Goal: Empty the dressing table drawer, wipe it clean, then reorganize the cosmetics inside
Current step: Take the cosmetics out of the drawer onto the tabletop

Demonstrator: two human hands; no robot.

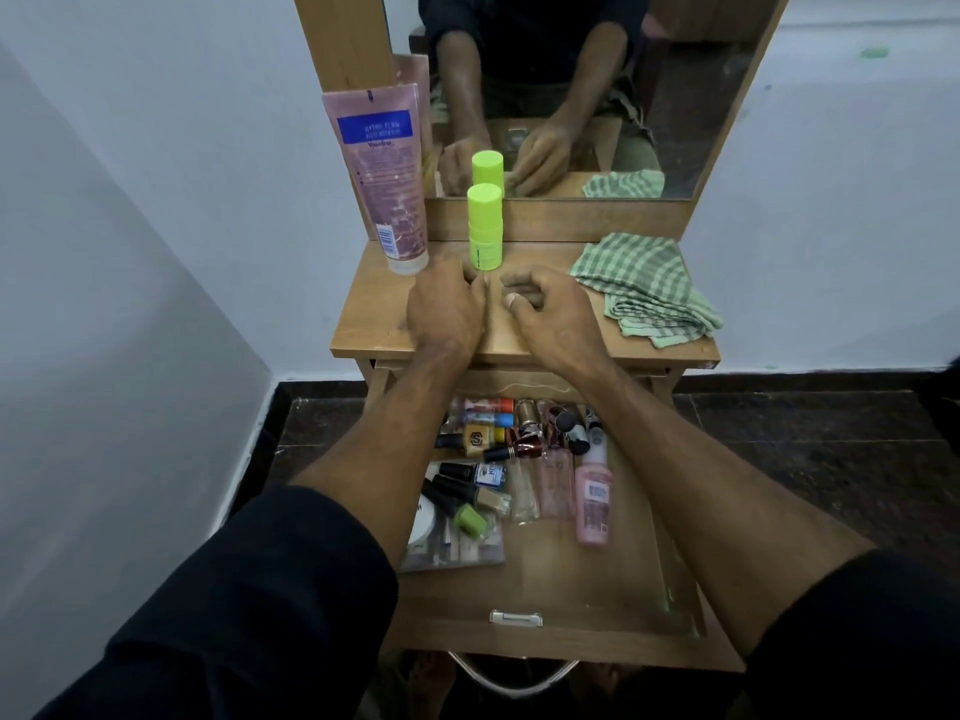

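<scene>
Fingers [475,283] of the left hand [447,309] curled inward, tips close against those of the right hand [550,314]; right fingers also curled, thumbnail showing on the near side. Both hands low over the middle of the tabletop [374,324], nearly touching each other. Cannot tell whether anything small sits between the fingertips, nor whether the hands rest on the wood or hover just above it.

Just behind the left hand, standing upright: a lime-green stick container [485,226] with a matching cap, close to the fingertips but apart from them. Further left, a pink Vaseline tube [382,174] standing cap-down and leaning back against the wooden mirror frame [343,39]. On the right side of the tabletop, a folded green checked cloth [647,288], well apart from the right hand. Mirror [675,96] behind, doubling the hands, the green stick and the cloth.

Below the forearms, the drawer [571,646] pulled fully out, metal handle [516,618] at the near edge. Still full at the back and left: a jumble of nail polish bottles [475,439] and lipsticks toward the rear, a pink pump bottle [594,493] lying on its side at right, two clear bottles [540,488] just left of it, dark-capped bottles [467,480] lying in a row, a small green-capped item [470,519], a white round jar [423,522] partly under the left forearm, and a clear pouch [457,550] beneath. Near part of the drawer floor bare wood.

Black sleeves [260,589] pushed up on both arms.
</scene>
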